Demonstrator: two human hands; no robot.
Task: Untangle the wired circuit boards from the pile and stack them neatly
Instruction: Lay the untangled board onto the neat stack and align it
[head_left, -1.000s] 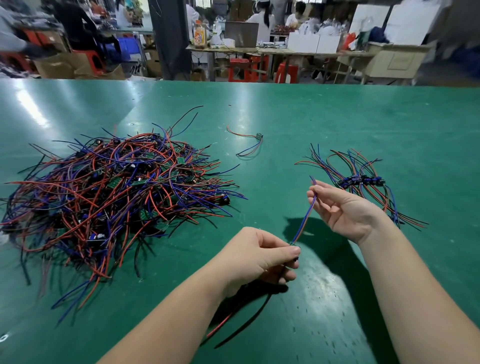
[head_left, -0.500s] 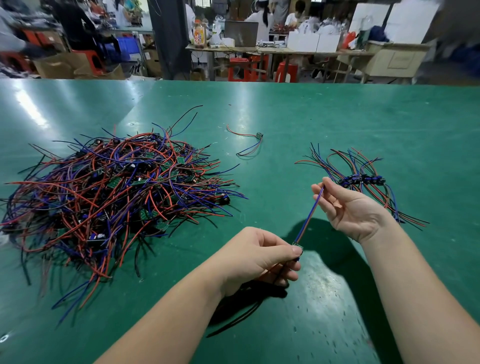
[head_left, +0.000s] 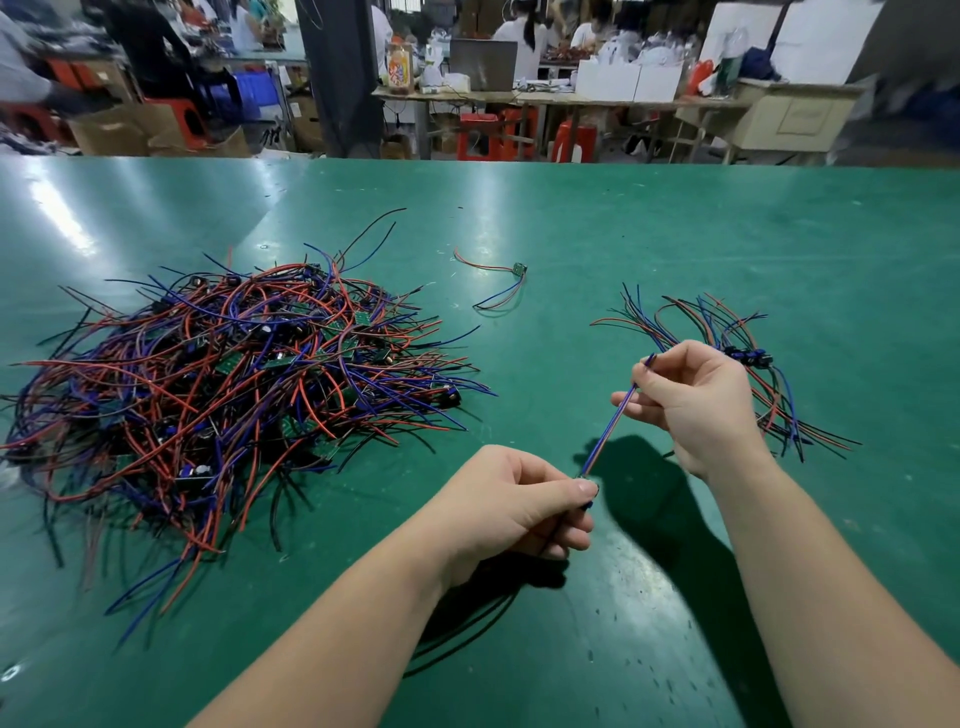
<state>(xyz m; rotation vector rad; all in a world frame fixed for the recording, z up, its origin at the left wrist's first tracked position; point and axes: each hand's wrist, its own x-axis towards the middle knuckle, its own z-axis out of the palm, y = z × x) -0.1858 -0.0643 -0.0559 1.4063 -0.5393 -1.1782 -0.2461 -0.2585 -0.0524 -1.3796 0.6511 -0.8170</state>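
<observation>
A big tangled pile (head_left: 228, 384) of red, blue and black wires with small green circuit boards lies on the left of the green table (head_left: 623, 234). My left hand (head_left: 514, 509) pinches one end of a blue and red wire pair (head_left: 613, 421), near where a board would sit; black wires hang below it. My right hand (head_left: 696, 400) pinches the far end of the same wires, pulled straight between both hands. A small stack of sorted boards (head_left: 748, 358) with fanned wires lies just behind my right hand.
One single board with wires (head_left: 498, 280) lies alone at the middle of the table, beyond the pile. Past the table's far edge are work benches, red stools, cardboard boxes and seated people.
My right hand has slid along the wire pair toward its tip and closed its fingers on it. The left hand has stayed in place, and the black wires under it have shifted.
</observation>
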